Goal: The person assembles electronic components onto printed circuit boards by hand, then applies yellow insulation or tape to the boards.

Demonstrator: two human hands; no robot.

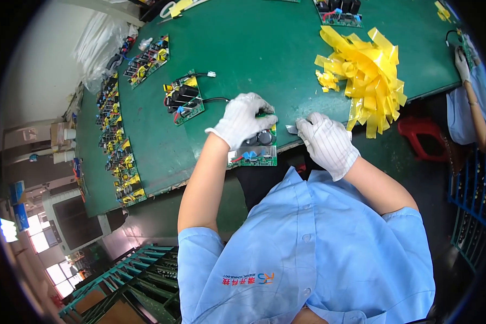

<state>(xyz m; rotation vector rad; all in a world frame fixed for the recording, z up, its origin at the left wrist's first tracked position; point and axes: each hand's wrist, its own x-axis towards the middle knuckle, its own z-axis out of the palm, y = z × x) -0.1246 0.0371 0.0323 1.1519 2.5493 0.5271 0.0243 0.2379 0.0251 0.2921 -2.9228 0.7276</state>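
Observation:
At the front edge of the green table lies a green circuit board [262, 157] with black cylindrical capacitors and blue parts. My left hand [245, 117], in a white striped glove, grips its far part, with the fingers curled over and hiding that end. Just to the right, my gloved right hand [329, 143] is closed around a small flat metal blade [291, 129]. The blade's tip points left toward the board, apart from it; its handle, if any, is hidden in the glove. Another circuit board [183, 100] with a cable and white connector lies left of my left hand.
A heap of yellow tape strips [370, 75] spreads over the table's right front edge. Several circuit boards [113, 135] line the left side, and one more [339, 13] sits at the far edge. Beyond a red stool [424, 137], a co-worker's gloved hand [461, 65] holds a board.

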